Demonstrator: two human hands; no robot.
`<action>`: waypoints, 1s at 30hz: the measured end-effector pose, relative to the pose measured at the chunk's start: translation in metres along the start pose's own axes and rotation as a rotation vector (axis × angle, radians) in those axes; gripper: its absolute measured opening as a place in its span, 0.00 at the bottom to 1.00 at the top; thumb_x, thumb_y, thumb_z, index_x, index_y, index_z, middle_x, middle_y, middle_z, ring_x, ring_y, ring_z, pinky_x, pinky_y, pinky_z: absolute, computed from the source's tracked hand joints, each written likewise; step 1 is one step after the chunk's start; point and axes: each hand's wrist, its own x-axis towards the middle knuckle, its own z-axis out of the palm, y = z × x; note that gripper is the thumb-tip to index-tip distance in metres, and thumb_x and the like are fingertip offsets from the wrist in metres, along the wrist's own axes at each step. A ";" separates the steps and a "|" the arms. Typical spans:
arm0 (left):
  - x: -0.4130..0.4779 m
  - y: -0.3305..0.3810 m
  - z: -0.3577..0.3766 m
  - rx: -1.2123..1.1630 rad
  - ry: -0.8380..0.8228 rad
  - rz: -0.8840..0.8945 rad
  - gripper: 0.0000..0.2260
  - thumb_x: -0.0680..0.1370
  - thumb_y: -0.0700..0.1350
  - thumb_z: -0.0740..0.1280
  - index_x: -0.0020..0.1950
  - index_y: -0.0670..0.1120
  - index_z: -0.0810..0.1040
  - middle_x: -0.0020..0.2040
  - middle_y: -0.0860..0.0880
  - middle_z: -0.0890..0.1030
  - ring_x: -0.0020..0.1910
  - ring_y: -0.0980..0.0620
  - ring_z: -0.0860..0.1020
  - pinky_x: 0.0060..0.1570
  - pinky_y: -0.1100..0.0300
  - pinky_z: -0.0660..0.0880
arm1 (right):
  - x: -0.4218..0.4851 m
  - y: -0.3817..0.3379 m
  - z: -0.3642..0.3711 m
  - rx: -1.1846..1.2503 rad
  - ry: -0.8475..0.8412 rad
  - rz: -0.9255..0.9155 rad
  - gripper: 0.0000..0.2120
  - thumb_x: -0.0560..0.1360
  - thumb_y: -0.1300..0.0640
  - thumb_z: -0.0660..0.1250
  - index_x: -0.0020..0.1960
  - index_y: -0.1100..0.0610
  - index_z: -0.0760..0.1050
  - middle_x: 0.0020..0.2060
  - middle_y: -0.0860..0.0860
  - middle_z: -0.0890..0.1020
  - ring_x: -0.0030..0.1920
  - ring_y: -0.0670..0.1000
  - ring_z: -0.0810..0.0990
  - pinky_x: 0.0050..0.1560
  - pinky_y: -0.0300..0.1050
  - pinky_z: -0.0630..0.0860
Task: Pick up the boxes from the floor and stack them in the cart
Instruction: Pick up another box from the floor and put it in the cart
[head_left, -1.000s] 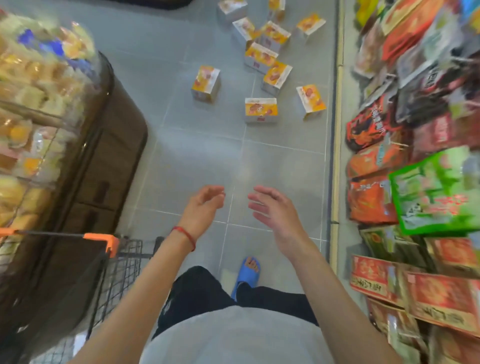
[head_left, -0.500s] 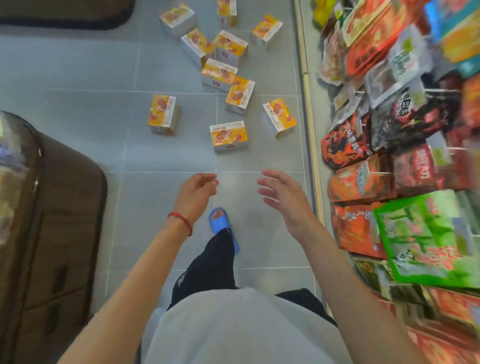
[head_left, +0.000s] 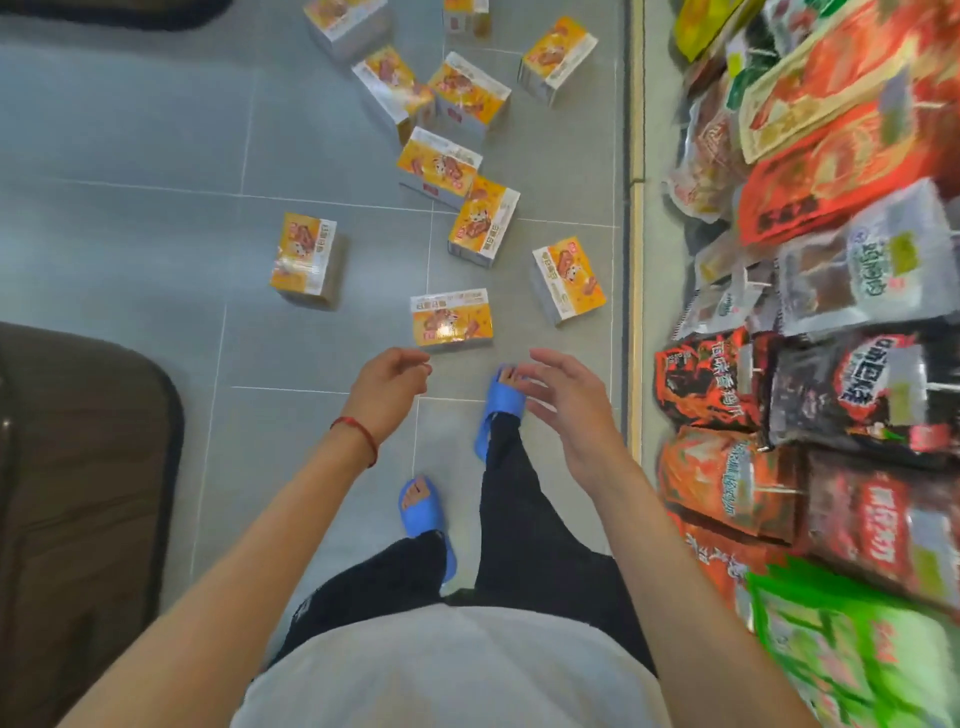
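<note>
Several yellow-and-orange boxes lie scattered on the grey tiled floor ahead of me. The nearest box (head_left: 451, 318) lies flat just beyond my fingertips. Another box (head_left: 306, 262) stands apart to the left, and a tilted box (head_left: 569, 279) rests to the right near the shelf base. More boxes (head_left: 439, 166) cluster farther back. My left hand (head_left: 389, 387), with a red string on its wrist, hangs loosely curled and holds nothing. My right hand (head_left: 563, 397) is spread with its fingers apart, also holding nothing. The cart is out of view.
A shelf of red, black and green snack bags (head_left: 810, 395) fills the right side, its yellow base strip (head_left: 635, 312) running along the floor. A dark brown rounded display base (head_left: 83, 467) stands at the left. My feet wear blue slippers (head_left: 501, 410).
I have walked forward: the boxes are closer and the cart with its orange handle has dropped out of view. Both hands stay out in front, holding nothing.
</note>
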 end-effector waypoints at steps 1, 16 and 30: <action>0.018 0.005 0.004 0.007 0.018 -0.024 0.09 0.81 0.40 0.65 0.60 0.45 0.79 0.56 0.45 0.82 0.49 0.50 0.81 0.40 0.66 0.70 | 0.020 -0.010 0.002 -0.009 0.000 0.010 0.09 0.81 0.60 0.67 0.59 0.54 0.80 0.58 0.58 0.85 0.54 0.54 0.85 0.59 0.48 0.78; 0.225 -0.023 0.033 0.002 0.029 -0.338 0.08 0.79 0.43 0.67 0.57 0.47 0.78 0.57 0.43 0.83 0.57 0.45 0.81 0.43 0.61 0.71 | 0.276 -0.024 0.025 -0.443 -0.045 0.227 0.09 0.78 0.63 0.64 0.47 0.50 0.78 0.43 0.52 0.82 0.47 0.52 0.79 0.50 0.46 0.74; 0.400 -0.229 0.070 0.260 -0.055 -0.299 0.16 0.79 0.48 0.68 0.66 0.47 0.77 0.64 0.49 0.78 0.60 0.50 0.77 0.60 0.54 0.75 | 0.489 0.196 0.034 -0.551 0.029 0.211 0.11 0.73 0.57 0.64 0.54 0.49 0.79 0.51 0.54 0.86 0.51 0.52 0.83 0.61 0.53 0.79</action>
